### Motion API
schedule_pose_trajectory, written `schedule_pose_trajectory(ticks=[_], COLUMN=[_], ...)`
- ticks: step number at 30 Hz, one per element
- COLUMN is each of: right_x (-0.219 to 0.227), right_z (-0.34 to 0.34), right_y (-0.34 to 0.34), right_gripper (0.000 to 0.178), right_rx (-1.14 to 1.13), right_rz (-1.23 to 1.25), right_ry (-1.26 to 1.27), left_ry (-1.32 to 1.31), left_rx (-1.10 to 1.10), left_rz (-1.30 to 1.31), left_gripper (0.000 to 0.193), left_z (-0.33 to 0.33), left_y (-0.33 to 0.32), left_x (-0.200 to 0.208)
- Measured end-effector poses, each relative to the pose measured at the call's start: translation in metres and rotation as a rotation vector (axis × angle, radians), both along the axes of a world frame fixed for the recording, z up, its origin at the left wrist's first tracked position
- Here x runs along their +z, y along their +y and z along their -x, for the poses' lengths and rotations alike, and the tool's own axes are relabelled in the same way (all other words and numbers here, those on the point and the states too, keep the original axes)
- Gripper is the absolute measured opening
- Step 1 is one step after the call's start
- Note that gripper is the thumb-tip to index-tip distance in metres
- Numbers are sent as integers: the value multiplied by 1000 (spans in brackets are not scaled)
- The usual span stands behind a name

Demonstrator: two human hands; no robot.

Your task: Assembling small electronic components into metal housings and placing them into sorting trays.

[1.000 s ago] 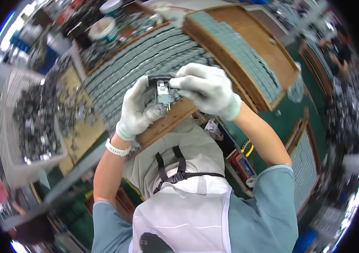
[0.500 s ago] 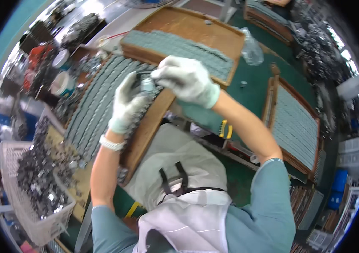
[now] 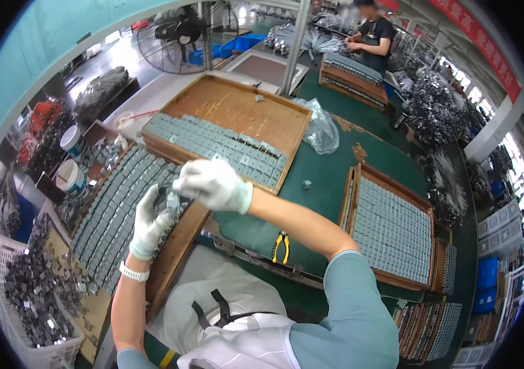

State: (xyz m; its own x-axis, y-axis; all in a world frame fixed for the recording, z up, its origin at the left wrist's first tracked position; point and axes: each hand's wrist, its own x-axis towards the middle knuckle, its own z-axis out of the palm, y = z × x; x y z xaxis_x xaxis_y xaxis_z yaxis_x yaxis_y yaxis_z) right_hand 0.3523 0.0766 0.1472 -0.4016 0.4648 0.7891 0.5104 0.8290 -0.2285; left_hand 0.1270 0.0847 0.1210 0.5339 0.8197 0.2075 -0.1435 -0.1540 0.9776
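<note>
My left hand (image 3: 149, 226), in a white glove, is closed around a small grey metal block (image 3: 173, 200). My right hand (image 3: 217, 186), gloved too, pinches at the block's upper right side; whatever its fingertips hold is hidden behind them. Both hands are over the near right edge of a wooden tray (image 3: 183, 241) filled with rows of similar grey blocks (image 3: 117, 203). Beyond them, another wooden tray (image 3: 237, 101) has grey blocks across its nearer part and bare wood behind.
Yellow-handled pliers (image 3: 281, 247) and a loose block (image 3: 307, 184) lie on the green table (image 3: 320, 206). A full tray (image 3: 391, 227) stands at right, a clear plastic bag (image 3: 322, 130) beyond. White buckets (image 3: 71, 178) and a basket of metal parts (image 3: 37, 289) are left. Another person (image 3: 375, 38) works behind.
The view has tilted up, bringing the fan and another person into sight. In the picture my hands sit lower and further left. They remain together at the grey block.
</note>
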Motion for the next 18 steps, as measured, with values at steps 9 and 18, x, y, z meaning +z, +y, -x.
schedule_pose_trajectory(ticks=[9,18], right_x=[3,7], right_z=[-25,-29], right_y=[-2,-12], right_gripper=[21,19], right_rx=[-58,-73], right_rz=[45,43], right_ry=[115,121], left_ry=[-218,-127], left_rx=[-145,-176], left_rz=[41,154], left_gripper=[72,77], left_z=[-28,-17], left_y=[21,27], left_x=[-10,-19])
